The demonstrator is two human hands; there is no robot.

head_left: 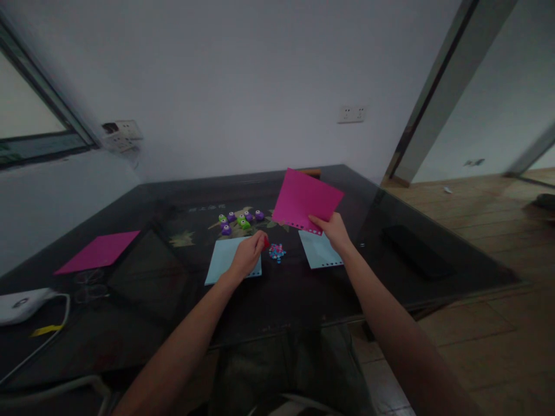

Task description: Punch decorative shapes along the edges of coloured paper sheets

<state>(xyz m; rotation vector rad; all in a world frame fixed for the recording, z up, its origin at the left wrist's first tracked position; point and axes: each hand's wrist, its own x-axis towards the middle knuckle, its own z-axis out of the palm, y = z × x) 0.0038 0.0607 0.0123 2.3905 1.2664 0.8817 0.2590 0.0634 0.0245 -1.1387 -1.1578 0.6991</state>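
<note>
While the right hand pinches the punched lower edge of a square magenta paper sheet, tilted up above the dark glass counter, the left hand closes around a small red punch. Sheet and punch sit near each other, the sheet up and to the right of the punch, with a small pile of paper cut-outs between the hands.

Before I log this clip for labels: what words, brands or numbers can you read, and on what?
None can be read.
Pale marks on the dark table: too blurred.
White device: its round mark is too small.
Pink sheet in the right hand: no print shows.
</note>
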